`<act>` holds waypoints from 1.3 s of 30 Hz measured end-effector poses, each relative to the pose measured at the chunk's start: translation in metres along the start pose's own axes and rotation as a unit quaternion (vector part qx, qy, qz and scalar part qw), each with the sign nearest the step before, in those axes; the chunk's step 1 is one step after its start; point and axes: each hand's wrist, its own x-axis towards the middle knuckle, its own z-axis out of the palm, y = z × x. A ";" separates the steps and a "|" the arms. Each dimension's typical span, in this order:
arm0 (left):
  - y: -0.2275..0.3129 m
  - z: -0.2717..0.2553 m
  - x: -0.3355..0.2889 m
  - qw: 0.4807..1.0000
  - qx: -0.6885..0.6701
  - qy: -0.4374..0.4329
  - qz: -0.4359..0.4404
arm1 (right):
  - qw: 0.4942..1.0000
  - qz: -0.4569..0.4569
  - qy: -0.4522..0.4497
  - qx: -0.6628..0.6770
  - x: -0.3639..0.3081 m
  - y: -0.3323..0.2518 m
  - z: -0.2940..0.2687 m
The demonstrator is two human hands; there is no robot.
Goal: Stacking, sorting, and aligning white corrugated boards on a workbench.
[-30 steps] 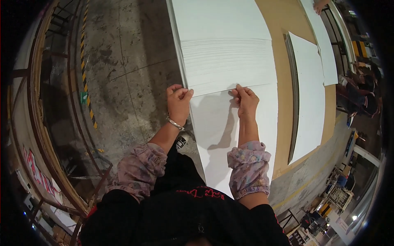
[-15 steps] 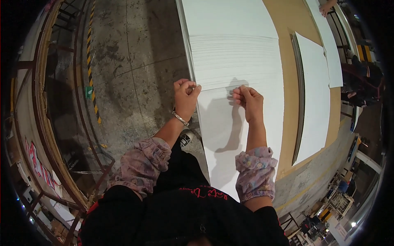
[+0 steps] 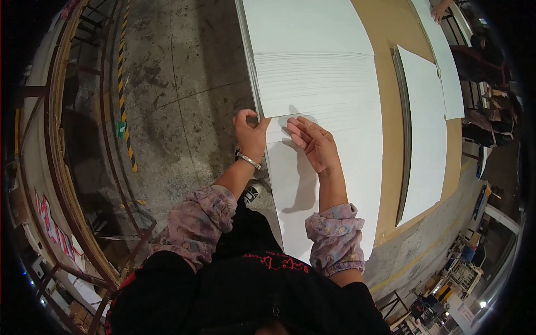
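Note:
Overlapping white sheets (image 3: 312,72) lie fanned in a long stack, their edges making a ladder of thin lines. At the stack's left edge, my left hand (image 3: 249,137) is closed, its thumb at a sheet's near left corner and its fingers curled by the edge. My right hand (image 3: 315,144) is open just right of it, over the white surface near that sheet's front edge. Its fingers are slightly bent, nothing shows in them, and its shadow falls on the white surface. Whether its fingertips touch the sheet is unclear.
Brown board (image 3: 388,72) lies right of the stack, bearing a smaller pile of white panels (image 3: 427,134). Another person's hand (image 3: 440,11) rests at the far right. Grey concrete floor (image 3: 167,128) with striped tape and a metal-framed rack (image 3: 67,184) lie left.
My right hand has moved left toward my left hand, and its fingers have opened from a pinch. My left hand stays at the sheet's corner, its fingers slightly shifted.

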 end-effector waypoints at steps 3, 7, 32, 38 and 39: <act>0.003 0.002 0.004 0.999 -0.035 -0.029 -0.003 | 1.000 0.008 -0.005 0.019 -0.001 0.001 -0.001; 0.004 -0.006 0.002 0.997 -0.033 -0.072 0.018 | 1.000 0.000 -0.007 0.012 0.005 0.000 0.000; 0.004 -0.017 -0.001 0.989 -0.075 -0.122 -0.025 | 0.966 -0.043 0.170 -0.190 0.015 -0.019 -0.010; 0.013 -0.015 0.009 0.996 -0.015 -0.083 0.001 | 0.987 -0.044 0.055 -0.145 0.007 -0.015 0.007; 0.010 -0.014 0.009 0.996 -0.021 -0.082 0.017 | 0.986 -0.054 0.043 -0.150 0.007 -0.016 0.009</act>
